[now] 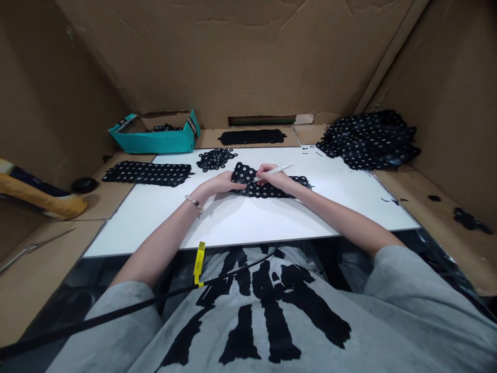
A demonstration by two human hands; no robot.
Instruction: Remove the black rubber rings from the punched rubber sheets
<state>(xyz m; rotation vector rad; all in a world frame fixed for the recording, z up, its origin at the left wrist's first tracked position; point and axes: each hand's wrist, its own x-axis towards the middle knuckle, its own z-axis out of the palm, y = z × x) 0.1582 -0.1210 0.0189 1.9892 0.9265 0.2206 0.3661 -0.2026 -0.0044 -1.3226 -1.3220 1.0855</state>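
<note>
A black sheet full of round holes (267,190) is pressed at 12 o'clock on the white board (240,228) by the flat, open left hand (223,183), while a white pen-like tool (280,169) is pinched tight in the right hand (271,176).

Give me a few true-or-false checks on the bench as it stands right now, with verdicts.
1. The right hand holds a white pen-like tool. True.
2. A bracelet sits on the right wrist. False: it is on the left wrist.
3. The teal box stands on the white board. False: it stands on the cardboard beyond the board's far edge.
4. The left hand touches the black perforated sheet. True.
</note>
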